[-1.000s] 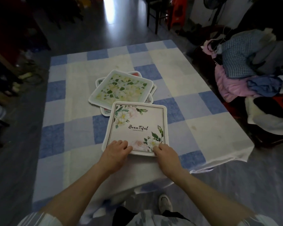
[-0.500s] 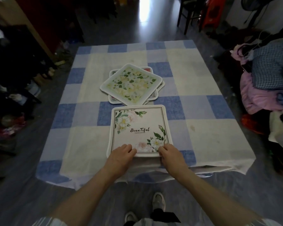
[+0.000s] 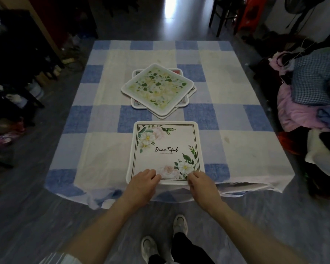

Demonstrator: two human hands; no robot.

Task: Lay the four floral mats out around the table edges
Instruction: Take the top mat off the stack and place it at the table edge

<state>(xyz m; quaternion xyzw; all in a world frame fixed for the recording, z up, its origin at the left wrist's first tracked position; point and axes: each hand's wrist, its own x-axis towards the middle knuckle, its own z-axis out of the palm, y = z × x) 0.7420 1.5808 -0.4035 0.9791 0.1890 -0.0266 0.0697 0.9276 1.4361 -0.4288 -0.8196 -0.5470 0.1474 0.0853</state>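
Left hand (image 3: 143, 184) and right hand (image 3: 202, 185) grip white mat (image 3: 165, 147) by its near edge.

The green mat (image 3: 157, 88) is covering most of the lower mats (image 3: 136, 104), letting only their corners peek out, so their patterns cannot be told. The left hand (image 3: 141, 184) and the right hand (image 3: 202, 185) are hiding the near edge of the white mat (image 3: 165, 141), and its small print (image 3: 166, 153) is showing too tiny to read.
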